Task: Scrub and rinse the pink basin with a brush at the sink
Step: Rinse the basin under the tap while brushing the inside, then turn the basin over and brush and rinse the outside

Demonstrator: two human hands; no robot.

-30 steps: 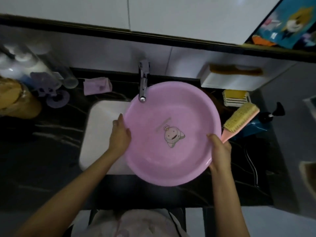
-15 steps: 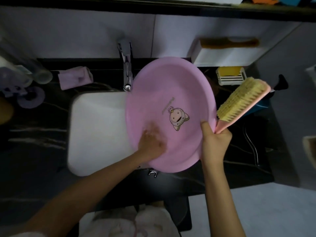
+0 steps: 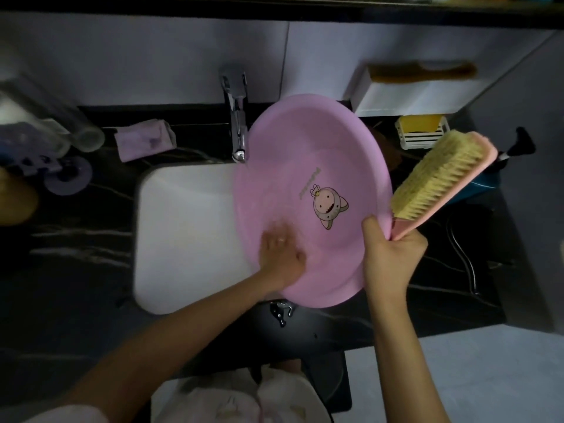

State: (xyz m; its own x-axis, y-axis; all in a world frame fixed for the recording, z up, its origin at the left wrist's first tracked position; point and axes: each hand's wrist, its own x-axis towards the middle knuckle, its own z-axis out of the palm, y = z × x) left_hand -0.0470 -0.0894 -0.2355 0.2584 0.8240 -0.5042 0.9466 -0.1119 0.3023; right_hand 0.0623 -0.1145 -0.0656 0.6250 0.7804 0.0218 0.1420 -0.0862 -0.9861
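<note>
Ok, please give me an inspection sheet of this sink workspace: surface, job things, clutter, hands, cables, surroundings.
Surface: dark marbled counter around a white sink.
Job's things: pink basin tilted over the sink's right side, below the tap; no running water seen. Brush with pale bristles, not touching the basin's inside.
Clutter: purple cloth, clear cup, yellow soap in a rack, comb on a white box.
Hands: left hand flat inside the basin, blurred; right hand grips the basin's rim and the brush handle together.
Cables: one dark cable on the counter, right.
Surroundings: pale wall tiles behind; dim light.
</note>
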